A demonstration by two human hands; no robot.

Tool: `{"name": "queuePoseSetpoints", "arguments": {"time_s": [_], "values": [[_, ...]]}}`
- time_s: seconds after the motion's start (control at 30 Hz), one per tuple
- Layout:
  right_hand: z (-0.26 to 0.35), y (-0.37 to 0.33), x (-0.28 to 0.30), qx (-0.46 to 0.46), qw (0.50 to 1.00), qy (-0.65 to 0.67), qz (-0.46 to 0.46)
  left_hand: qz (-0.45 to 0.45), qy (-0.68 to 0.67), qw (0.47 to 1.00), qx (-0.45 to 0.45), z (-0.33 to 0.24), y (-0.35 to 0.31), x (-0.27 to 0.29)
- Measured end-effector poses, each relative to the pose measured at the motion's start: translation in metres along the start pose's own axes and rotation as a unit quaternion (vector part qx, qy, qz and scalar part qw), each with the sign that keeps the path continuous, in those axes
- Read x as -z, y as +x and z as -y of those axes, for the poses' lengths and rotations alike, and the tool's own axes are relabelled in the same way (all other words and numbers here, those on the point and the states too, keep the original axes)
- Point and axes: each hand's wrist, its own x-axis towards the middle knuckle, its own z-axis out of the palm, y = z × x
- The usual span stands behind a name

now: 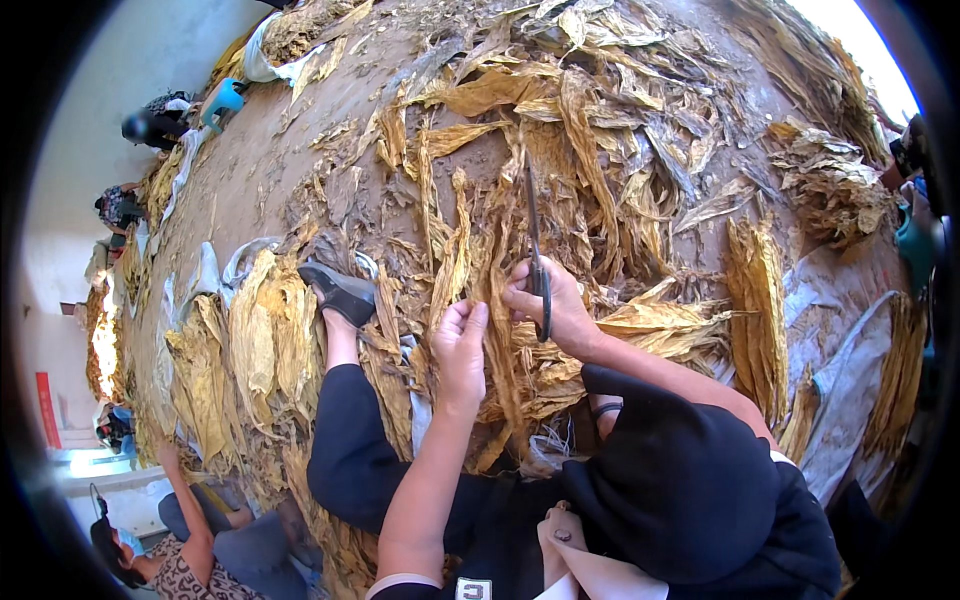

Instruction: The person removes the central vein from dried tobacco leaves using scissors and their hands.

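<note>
Near the middle, my right hand (pixel 562 308) grips a pair of scissors (pixel 534 225) by the black handles. Its dark blades point up, away from me, over the dried tobacco leaves. Just left of it my left hand (pixel 460 350) is raised with thumb and fingers pinched together; whether a leaf is between them is hidden. A long, shrivelled brown leaf (pixel 503 360) runs between both hands. Beyond the left hand lies a narrow yellow leaf (pixel 455 255). Leaves lie heaped past the scissors, with a yellow bunch (pixel 665 325) beside my right forearm.
My leg in a black shoe (pixel 340 292) stretches out left of my hands. Stacked leaf bundles (pixel 757 310) stand at right by white sheeting (pixel 845 380). Another person (pixel 190 555) sits at lower left near yellow bundles (pixel 275 325). More people sit along the far left.
</note>
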Motion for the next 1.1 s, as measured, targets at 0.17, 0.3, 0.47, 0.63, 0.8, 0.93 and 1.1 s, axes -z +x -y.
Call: {"name": "queuePoseSetpoints", "arguments": {"time_s": [0.17, 0.3, 0.47, 0.63, 0.8, 0.93, 1.1], "values": [[-0.008, -0.002, 0.014, -0.015, 0.998, -0.001, -0.057, -0.03, -0.17, 0.979, 0.104, 0.002, 0.01, 0.024], [-0.018, -0.003, 0.016, -0.032, 0.996, 0.008, -0.081, -0.047, -0.202, 0.974, 0.096, 0.002, 0.014, 0.036], [-0.016, -0.005, 0.016, -0.044, 0.997, -0.021, -0.057, -0.098, -0.2, 0.973, 0.064, 0.0, 0.015, 0.041], [-0.02, -0.008, 0.013, -0.062, 0.997, 0.008, -0.039, -0.079, -0.136, 0.987, 0.016, 0.004, 0.003, 0.037], [-0.02, 0.003, 0.014, -0.011, 0.995, -0.066, -0.078, -0.012, -0.05, 0.999, 0.005, 0.005, -0.019, 0.019], [-0.027, 0.006, 0.025, -0.029, 0.991, -0.114, -0.068, 0.021, -0.056, 0.998, 0.037, 0.013, -0.027, 0.014], [-0.031, 0.004, 0.029, 0.039, 0.987, -0.102, -0.119, -0.052, -0.222, 0.965, 0.13, 0.02, -0.024, 0.027]]}}
